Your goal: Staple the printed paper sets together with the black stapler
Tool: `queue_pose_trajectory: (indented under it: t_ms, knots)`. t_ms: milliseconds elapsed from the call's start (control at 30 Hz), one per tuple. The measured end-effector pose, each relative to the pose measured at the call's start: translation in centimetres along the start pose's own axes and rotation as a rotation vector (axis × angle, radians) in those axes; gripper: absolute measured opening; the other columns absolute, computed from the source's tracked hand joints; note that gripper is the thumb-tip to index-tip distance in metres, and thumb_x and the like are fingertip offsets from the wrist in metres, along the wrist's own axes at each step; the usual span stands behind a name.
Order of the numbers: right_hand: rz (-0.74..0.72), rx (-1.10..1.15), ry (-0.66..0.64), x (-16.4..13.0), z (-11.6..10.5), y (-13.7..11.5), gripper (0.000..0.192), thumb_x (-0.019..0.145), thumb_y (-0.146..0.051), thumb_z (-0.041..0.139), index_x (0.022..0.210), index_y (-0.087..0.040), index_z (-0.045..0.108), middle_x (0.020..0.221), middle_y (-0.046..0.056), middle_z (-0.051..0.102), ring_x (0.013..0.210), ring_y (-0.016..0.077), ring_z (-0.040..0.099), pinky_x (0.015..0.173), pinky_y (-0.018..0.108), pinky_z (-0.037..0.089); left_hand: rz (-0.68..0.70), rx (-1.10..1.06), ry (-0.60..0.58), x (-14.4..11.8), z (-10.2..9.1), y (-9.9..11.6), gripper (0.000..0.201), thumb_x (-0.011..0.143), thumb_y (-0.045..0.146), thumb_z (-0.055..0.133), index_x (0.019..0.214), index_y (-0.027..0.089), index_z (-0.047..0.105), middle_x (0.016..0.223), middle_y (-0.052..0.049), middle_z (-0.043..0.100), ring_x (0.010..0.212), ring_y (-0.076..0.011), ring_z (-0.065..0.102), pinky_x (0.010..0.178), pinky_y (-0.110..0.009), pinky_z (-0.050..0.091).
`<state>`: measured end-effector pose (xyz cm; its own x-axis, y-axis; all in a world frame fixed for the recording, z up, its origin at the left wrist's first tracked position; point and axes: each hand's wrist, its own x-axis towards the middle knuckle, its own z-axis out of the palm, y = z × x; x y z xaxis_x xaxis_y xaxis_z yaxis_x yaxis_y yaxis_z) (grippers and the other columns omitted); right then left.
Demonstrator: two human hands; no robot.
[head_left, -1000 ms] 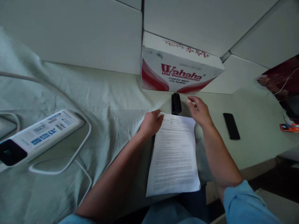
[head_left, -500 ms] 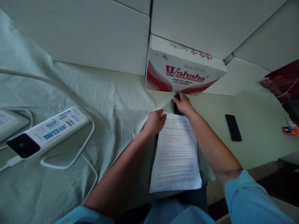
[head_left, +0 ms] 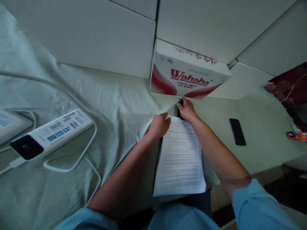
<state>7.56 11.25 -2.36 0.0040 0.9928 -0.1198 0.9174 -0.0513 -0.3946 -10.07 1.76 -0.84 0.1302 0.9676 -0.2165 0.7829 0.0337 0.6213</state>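
Small black stapler point(head_left: 179, 110), mostly hidden

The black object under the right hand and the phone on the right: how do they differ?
The black object is mostly hidden by the right hand, which rests on it; the phone lies bare, with no hand near. The object sits at the top edge of the paper, just before the Wahaha box; the phone lies apart from both, far to the right. Both are dark and lie on the table.
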Motion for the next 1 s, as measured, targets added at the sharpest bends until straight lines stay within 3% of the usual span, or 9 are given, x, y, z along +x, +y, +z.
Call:
queue_pose_trajectory:
  t_ms: [133, 367, 600, 700, 800, 900, 1000]
  knots:
    - [0.039, -0.042, -0.008, -1.3, 0.2, -0.8, 0.065, 0.106, -0.04, 0.044, 0.165, -0.013, 0.045, 0.173, 0.021, 0.045, 0.166, 0.0393, 0.032, 0.132, 0.064, 0.03, 0.007, -0.001, -0.01, 0.0, -0.1, 0.0, 0.025, 0.109, 0.026, 0.052, 0.106, 0.016, 0.074, 0.108, -0.016, 0.083, 0.105, -0.0302, 0.077, 0.084, -0.033, 0.048]
    - [-0.01, -0.018, 0.127, -3.2, 1.2, -1.4, 0.061, 0.107, -0.037, 0.037, 0.164, -0.017, 0.043, 0.175, 0.019, 0.042, 0.168, 0.0377, 0.026, 0.132, 0.073, 0.018, 0.036, -0.039, -0.016, 0.0, -0.1, 0.0, 0.023, 0.107, 0.029, 0.057, 0.112, 0.015, 0.075, 0.111, -0.016, 0.083, 0.108, -0.0298, 0.077, 0.088, -0.033, 0.05]
    - [0.002, -0.028, 0.077, -2.9, 0.6, -1.8, 0.061, 0.107, -0.038, 0.04, 0.163, -0.016, 0.045, 0.173, 0.022, 0.043, 0.169, 0.0392, 0.025, 0.13, 0.078, 0.014, 0.103, 0.01, -0.04, 0.1, 0.0, -0.1, 0.027, 0.104, 0.029, 0.062, 0.122, 0.014, 0.076, 0.121, -0.017, 0.082, 0.115, -0.0304, 0.076, 0.097, -0.034, 0.052]
    - [0.035, 0.035, 0.048, -2.5, 0.3, -1.5, 0.061, 0.107, -0.047, 0.045, 0.159, -0.016, 0.05, 0.172, 0.022, 0.047, 0.166, 0.0407, 0.029, 0.129, 0.078, 0.017, 0.099, 0.053, -0.047, -0.3, 0.1, 0.1, 0.029, 0.104, 0.032, 0.061, 0.123, 0.016, 0.076, 0.124, -0.015, 0.081, 0.119, -0.029, 0.075, 0.1, -0.033, 0.052]
    - [0.046, 0.136, 0.092, -3.0, -0.6, -0.1, 0.066, 0.108, -0.059, 0.041, 0.149, -0.01, 0.059, 0.165, 0.024, 0.055, 0.156, 0.0361, 0.045, 0.129, 0.063, 0.032, 0.056, 0.082, -0.069, -1.1, 0.4, 0.9, 0.03, 0.103, 0.034, 0.062, 0.122, 0.016, 0.078, 0.122, -0.015, 0.082, 0.118, -0.0297, 0.076, 0.097, -0.033, 0.054]
    - [0.046, 0.17, 0.198, -5.5, -2.1, 3.0, 0.068, 0.111, -0.056, 0.028, 0.145, -0.006, 0.059, 0.162, 0.027, 0.055, 0.149, 0.0278, 0.054, 0.127, 0.046, 0.04, 0.006, 0.099, -0.069, -2.3, 1.0, 1.8, 0.034, 0.101, 0.031, 0.062, 0.127, 0.017, 0.077, 0.125, -0.017, 0.081, 0.12, -0.0316, 0.076, 0.095, -0.035, 0.056]
    - [0.075, 0.165, 0.285, -10.0, -3.2, 7.8, 0.07, 0.108, -0.056, 0.031, 0.15, -0.005, 0.053, 0.159, 0.032, 0.055, 0.15, 0.0329, 0.053, 0.127, 0.052, 0.039, -0.054, 0.104, -0.036, -3.8, 1.3, 2.1, 0.036, 0.102, 0.027, 0.058, 0.131, 0.017, 0.075, 0.128, -0.018, 0.08, 0.122, -0.0326, 0.075, 0.095, -0.036, 0.057]
